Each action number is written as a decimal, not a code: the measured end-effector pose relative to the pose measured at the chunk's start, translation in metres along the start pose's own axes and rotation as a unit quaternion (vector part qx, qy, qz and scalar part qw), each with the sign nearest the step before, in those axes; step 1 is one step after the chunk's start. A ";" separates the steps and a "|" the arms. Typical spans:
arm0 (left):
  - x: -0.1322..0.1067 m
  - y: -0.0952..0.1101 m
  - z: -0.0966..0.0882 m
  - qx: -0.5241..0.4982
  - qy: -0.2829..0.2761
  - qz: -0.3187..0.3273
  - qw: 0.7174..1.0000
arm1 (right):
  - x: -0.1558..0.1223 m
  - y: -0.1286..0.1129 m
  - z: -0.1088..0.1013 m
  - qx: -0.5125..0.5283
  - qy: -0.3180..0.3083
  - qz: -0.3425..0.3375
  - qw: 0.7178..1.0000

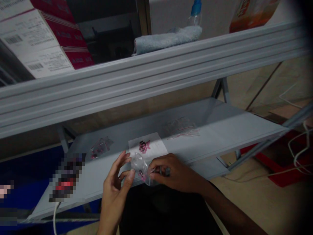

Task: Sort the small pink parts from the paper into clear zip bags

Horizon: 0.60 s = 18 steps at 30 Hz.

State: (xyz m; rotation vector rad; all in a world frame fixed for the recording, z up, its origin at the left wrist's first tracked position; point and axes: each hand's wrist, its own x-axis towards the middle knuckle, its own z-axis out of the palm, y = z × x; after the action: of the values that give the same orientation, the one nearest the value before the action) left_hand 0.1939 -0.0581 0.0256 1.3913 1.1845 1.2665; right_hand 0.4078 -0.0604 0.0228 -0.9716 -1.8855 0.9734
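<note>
The bag [141, 167] is pinched by fingertips of left hand [116, 183] and right hand [172, 174]; if tipped, parts [142, 176] could be spilled off the shelf [220, 130].

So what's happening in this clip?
A person works at the lower shelf of a rack. The right hand pinches a small clear bag holding pink and dark bits; the left hand, fingers loosely spread, touches its edge. Behind it, a paper sheet carries a pile of similar bits, beside another bag.
</note>
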 end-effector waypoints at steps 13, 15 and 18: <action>0.011 -0.010 -0.006 -0.047 -0.052 -0.109 0.992 | 0.006 0.012 0.006 0.308 -0.057 0.141 0.939; 0.010 -0.008 -0.007 0.021 0.005 -0.056 0.998 | 0.006 0.011 0.008 0.288 -0.053 0.130 0.947; 0.004 -0.001 -0.007 0.134 0.072 0.040 0.988 | 0.004 0.012 0.011 0.252 -0.028 0.117 0.960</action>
State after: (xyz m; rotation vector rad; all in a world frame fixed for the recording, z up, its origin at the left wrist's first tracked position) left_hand 0.1869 -0.0543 0.0260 1.5755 1.4529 1.3193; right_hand 0.3994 -0.0546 0.0089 -0.8695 -1.4697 1.5429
